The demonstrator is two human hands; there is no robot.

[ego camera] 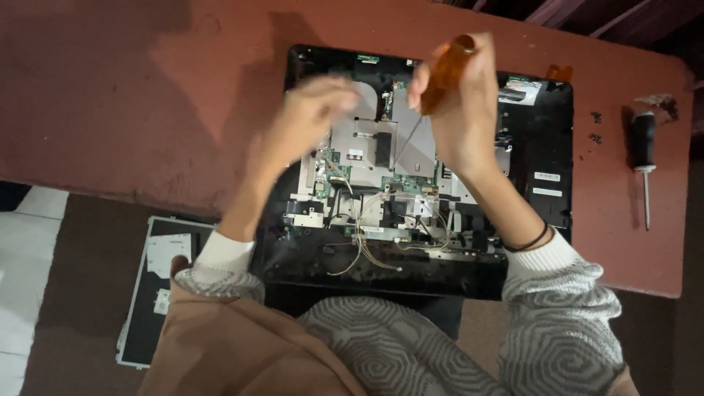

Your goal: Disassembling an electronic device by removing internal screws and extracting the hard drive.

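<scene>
I see a reddish-brown wooden table (110,95), and lying flat on it the opened black plastic computer casing (543,158), my landmark, its long axis running left to right and its silver metal shield plate (359,143) and green circuit boards facing up. Off the casing's near-left corner, down on the floor, lies a flat black panel with white labels (150,293). Over the casing's far middle, my right hand (466,110) is closed around the translucent orange handle of a screwdriver (444,73); its thin shaft slants down and left, tip towards the shield plate. My left hand (315,110) hovers blurred above the plate's left part, fingers bent; whether it grips anything I cannot tell. Well right of the casing lies a black-handled screwdriver (644,158), shaft pointing towards me, with small dark screws (595,126) just left of it.
</scene>
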